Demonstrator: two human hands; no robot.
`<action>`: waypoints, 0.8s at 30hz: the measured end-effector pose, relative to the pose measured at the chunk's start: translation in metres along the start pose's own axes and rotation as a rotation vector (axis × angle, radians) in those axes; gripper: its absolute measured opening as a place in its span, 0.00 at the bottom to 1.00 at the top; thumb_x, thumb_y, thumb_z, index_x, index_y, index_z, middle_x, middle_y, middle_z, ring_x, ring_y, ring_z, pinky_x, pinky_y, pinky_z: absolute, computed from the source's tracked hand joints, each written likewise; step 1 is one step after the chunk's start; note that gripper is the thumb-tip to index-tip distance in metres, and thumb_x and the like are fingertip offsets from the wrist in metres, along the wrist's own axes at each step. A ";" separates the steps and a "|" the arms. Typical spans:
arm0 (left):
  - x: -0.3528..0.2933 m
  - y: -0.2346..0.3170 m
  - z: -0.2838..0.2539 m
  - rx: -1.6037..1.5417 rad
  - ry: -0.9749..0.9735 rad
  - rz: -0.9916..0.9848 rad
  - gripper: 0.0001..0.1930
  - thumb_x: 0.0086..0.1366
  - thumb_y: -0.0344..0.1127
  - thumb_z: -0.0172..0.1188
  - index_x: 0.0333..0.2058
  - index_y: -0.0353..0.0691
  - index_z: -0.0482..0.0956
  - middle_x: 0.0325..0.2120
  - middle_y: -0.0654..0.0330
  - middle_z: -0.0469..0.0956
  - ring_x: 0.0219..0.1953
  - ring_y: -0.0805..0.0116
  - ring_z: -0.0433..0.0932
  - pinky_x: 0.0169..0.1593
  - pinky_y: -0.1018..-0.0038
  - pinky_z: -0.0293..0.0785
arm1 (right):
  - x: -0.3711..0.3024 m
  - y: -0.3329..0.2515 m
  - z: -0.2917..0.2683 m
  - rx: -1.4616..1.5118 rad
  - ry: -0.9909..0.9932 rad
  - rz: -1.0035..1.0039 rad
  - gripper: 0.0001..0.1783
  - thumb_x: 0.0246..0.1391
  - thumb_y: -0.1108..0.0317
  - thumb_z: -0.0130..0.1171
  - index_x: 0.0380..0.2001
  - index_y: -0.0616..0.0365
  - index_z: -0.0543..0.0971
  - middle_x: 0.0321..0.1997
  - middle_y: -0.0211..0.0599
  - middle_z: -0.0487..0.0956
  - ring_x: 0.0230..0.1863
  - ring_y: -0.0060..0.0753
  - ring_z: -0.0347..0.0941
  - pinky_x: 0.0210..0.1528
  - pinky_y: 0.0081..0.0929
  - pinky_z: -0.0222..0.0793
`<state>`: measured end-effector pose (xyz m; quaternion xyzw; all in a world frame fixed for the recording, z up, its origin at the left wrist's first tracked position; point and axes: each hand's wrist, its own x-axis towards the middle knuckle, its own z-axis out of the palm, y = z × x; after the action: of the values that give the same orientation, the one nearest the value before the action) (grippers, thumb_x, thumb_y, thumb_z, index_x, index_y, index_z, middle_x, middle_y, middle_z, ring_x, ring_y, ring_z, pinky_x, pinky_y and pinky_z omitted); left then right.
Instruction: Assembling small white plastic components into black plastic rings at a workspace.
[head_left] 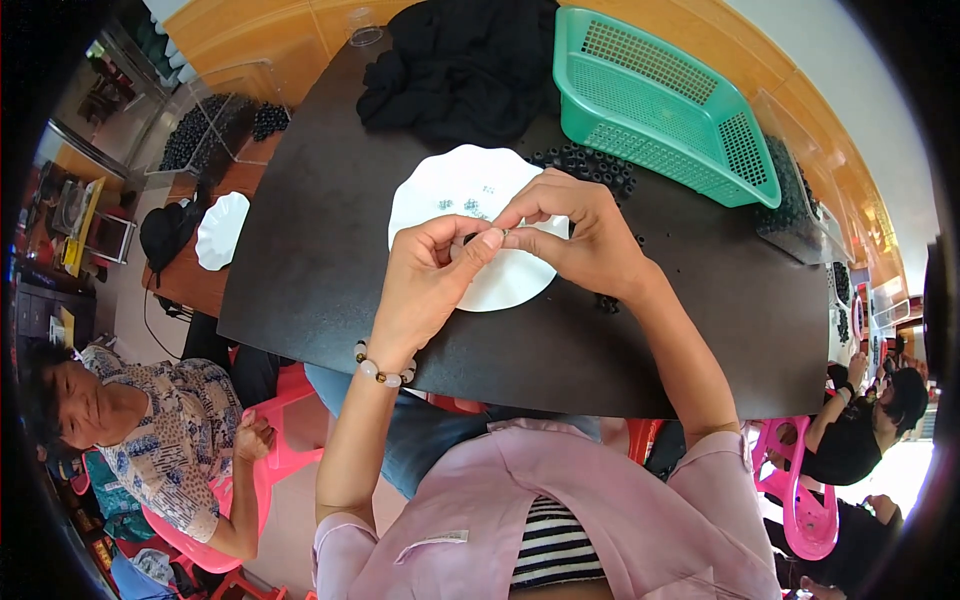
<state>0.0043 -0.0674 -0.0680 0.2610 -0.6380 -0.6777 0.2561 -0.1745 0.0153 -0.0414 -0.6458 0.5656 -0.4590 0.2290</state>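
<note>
Both my hands meet over a white scalloped plate [425, 180] on the dark table. Pinched in the fingers of my left hand [420, 275], which wears a bead bracelet, is a small black piece [470, 238], mostly covered by the fingertips. My right hand [585, 230] is closed too, thumb and forefinger pressed together against the left fingertips. Whatever it grips is too small to name. Small grey-green bits [470, 207] show in a few patches on the plate. Beside the right hand lie many small black ring-like pieces [600, 168], a few more partly hidden under the right wrist.
A green plastic basket [655, 110] stands at the far right, next to a clear bin [795, 205] of dark pieces. Black cloth [455, 75] is heaped at the back. On a side table lies another white plate [222, 232]. A person [170, 420] sits at left; others are at right.
</note>
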 end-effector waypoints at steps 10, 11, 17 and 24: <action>-0.001 0.001 0.001 -0.125 0.022 -0.049 0.11 0.66 0.37 0.57 0.34 0.34 0.81 0.22 0.69 0.75 0.22 0.85 0.65 0.27 0.85 0.61 | 0.001 0.006 0.006 0.095 0.026 0.089 0.08 0.46 0.72 0.67 0.32 0.59 0.83 0.28 0.31 0.80 0.30 0.21 0.70 0.35 0.20 0.65; -0.001 0.001 0.002 -0.125 0.044 -0.052 0.11 0.67 0.37 0.56 0.33 0.34 0.81 0.22 0.68 0.74 0.22 0.85 0.64 0.28 0.85 0.60 | 0.001 0.007 0.006 0.095 0.025 0.088 0.08 0.46 0.72 0.67 0.32 0.59 0.83 0.28 0.31 0.80 0.30 0.21 0.70 0.35 0.20 0.65; 0.000 0.000 0.002 -0.053 0.061 -0.045 0.12 0.67 0.38 0.55 0.31 0.35 0.80 0.21 0.69 0.74 0.22 0.86 0.64 0.27 0.85 0.59 | 0.000 0.010 0.010 0.158 0.015 0.136 0.08 0.47 0.71 0.68 0.32 0.61 0.83 0.29 0.30 0.81 0.27 0.18 0.70 0.34 0.18 0.65; 0.000 0.001 -0.001 -0.003 0.009 -0.028 0.14 0.67 0.41 0.57 0.31 0.35 0.80 0.21 0.70 0.74 0.22 0.86 0.63 0.27 0.85 0.59 | 0.003 0.008 0.004 -0.181 0.035 -0.153 0.08 0.45 0.73 0.67 0.32 0.59 0.82 0.28 0.30 0.78 0.32 0.25 0.69 0.36 0.23 0.65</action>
<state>0.0055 -0.0683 -0.0671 0.2723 -0.6321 -0.6811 0.2498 -0.1754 0.0090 -0.0490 -0.6969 0.5577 -0.4334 0.1243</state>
